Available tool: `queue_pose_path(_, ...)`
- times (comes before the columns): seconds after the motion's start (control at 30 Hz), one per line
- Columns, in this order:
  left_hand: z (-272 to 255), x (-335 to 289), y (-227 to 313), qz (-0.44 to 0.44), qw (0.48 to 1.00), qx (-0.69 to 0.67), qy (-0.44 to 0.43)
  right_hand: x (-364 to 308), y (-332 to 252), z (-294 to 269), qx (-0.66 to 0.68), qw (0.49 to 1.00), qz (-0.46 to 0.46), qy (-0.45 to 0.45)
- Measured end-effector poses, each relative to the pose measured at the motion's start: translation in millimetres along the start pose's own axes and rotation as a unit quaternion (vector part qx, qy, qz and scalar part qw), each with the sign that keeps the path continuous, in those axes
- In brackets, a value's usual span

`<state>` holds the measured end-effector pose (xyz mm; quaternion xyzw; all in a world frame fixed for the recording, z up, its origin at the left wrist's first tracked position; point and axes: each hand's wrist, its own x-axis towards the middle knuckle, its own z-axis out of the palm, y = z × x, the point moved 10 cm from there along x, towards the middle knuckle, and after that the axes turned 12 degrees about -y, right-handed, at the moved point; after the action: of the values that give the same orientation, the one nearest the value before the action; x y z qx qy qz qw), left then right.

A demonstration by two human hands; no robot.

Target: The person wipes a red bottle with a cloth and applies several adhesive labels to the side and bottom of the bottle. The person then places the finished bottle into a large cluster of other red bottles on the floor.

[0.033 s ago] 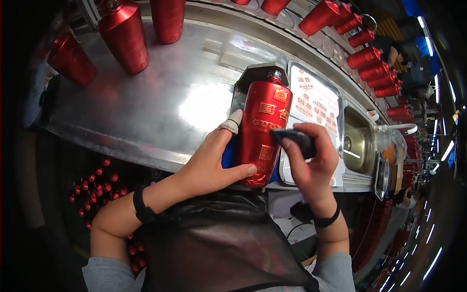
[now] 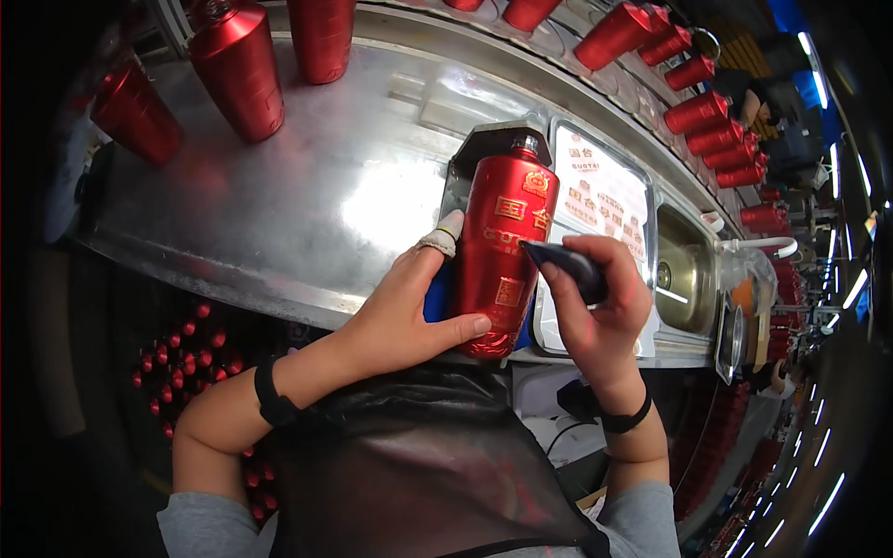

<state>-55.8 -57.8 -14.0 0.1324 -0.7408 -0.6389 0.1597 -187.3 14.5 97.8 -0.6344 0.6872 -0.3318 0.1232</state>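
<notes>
A red metallic bottle (image 2: 505, 244) with raised gold lettering and emblems leans back, neck away from me, on a dark angular holder (image 2: 461, 166) with blue parts. Along its left side my left hand (image 2: 406, 302) steadies it, thumb on the lower front and fingers behind the left edge. A finger of that hand wears a whitish cover. My right hand (image 2: 603, 302) pinches a dark, cone-shaped thing (image 2: 575, 268), smooth and tapering to a point. Its tip is at the small gold lettering on the bottle's middle; whether it touches cannot be told.
Right of the bottle lies a metal tray (image 2: 606, 149) with a sheet of gold-and-red stickers. Beyond it is a sink (image 2: 686, 270). Red bottles (image 2: 237, 74) stand at the back left of the metal bench (image 2: 279, 214); more line a conveyor (image 2: 595, 88).
The cone's tip has shifted slightly up along the small gold lettering, and the cone has tilted a little. My left hand and the bottle stay in place.
</notes>
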Motion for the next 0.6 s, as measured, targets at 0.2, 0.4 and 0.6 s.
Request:
queue_pose_path(0.2, 2, 2, -1, 0.005, 1.0, 0.021, -0.007, -16, -9, 7, -0.014, 0.998, -0.043, -0.046)
queue_pose_path(0.4, 3, -2, -14, 0.009, 1.0, -0.011, -0.027, -49, -43, 25, -0.038, 0.973, -0.192, -0.119)
queue_pose_path(0.6, 1, -5, -20, -0.031, 0.991, -0.129, -0.033, -25, -55, 24, -0.071, 0.979, -0.17, -0.089)
